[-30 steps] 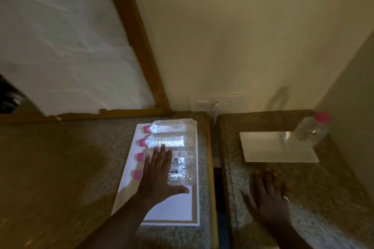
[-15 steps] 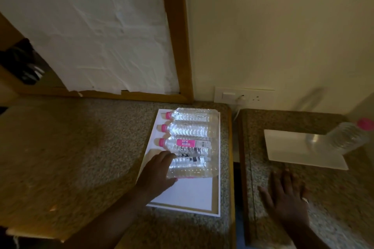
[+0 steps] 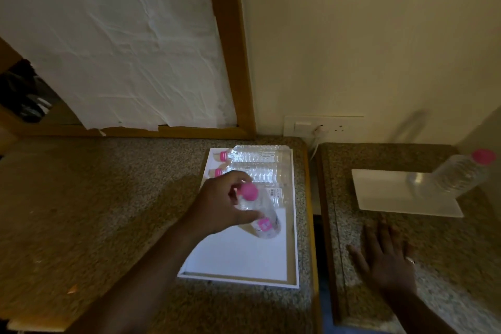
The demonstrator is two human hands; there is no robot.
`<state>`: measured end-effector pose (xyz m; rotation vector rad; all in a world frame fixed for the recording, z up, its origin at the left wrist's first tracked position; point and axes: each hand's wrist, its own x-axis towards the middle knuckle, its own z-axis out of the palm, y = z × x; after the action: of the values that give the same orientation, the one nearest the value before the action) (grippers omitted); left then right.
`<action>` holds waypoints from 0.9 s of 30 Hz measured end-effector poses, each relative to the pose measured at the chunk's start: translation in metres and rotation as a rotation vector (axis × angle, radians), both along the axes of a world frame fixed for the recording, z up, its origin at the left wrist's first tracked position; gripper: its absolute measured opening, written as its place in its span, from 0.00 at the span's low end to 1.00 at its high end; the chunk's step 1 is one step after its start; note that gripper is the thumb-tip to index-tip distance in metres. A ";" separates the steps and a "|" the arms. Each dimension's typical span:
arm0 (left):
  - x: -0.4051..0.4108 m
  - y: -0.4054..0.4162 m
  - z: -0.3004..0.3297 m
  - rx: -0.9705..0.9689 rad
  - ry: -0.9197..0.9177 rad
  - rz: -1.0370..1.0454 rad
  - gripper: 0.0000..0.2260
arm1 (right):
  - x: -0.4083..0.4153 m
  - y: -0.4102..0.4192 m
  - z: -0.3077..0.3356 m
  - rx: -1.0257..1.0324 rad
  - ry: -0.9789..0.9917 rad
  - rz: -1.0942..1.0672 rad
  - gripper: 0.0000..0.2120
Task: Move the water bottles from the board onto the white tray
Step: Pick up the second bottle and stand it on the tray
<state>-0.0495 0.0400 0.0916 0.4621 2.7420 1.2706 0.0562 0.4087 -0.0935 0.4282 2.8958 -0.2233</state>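
Lifted bottle (image 3: 259, 214) in the grip of the left hand (image 3: 217, 206): pink cap up near the knuckles, base tilted down toward 5 o'clock, apparently clear of the board (image 3: 241, 260). Fingers (image 3: 238, 176) curled round the neck end, thumb under the body, so closed on it rather than open.

Progress, judged from the layout: one bottle on tray (image 3: 458, 175) already standing at the 3 o'clock corner of the white tray (image 3: 390, 192), one in hand, more to go. Far bottle (image 3: 257, 153) lying at the board's 12 o'clock end, second bottle (image 3: 260, 172) just nearer beside it, caps to 9 o'clock. Label edge of a third bottle (image 3: 276, 195) showing behind the lifted one; mostly hidden, so count uncertain. Roughly under halfway.

Right hand (image 3: 385, 257) flat on the right counter (image 3: 447, 266), fingers spread, holding nothing, at 6 o'clock of the tray.

Around: left counter (image 3: 95, 211) under the board, a gap (image 3: 317, 225) between the two counters along the carry path toward 3 o'clock, wall socket (image 3: 322, 126) with a cable (image 3: 314, 144) at 12 o'clock of that gap, wooden frame (image 3: 233, 62) behind. Nothing blocking the route; only risk seen, knocking the standing bottle on arrival.
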 end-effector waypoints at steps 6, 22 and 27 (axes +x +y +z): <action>-0.003 0.069 -0.002 0.056 0.047 -0.171 0.21 | 0.000 0.000 0.001 -0.008 -0.002 -0.004 0.45; 0.008 0.046 -0.020 0.056 -0.133 0.060 0.35 | 0.001 0.005 -0.008 -0.040 0.035 0.006 0.43; 0.007 0.051 -0.012 0.072 -0.110 0.130 0.33 | 0.000 0.004 -0.010 -0.072 0.040 0.014 0.43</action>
<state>-0.0429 0.0915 0.0795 0.2146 2.6806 1.3840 0.0560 0.4130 -0.1037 0.3953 2.9179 -0.3364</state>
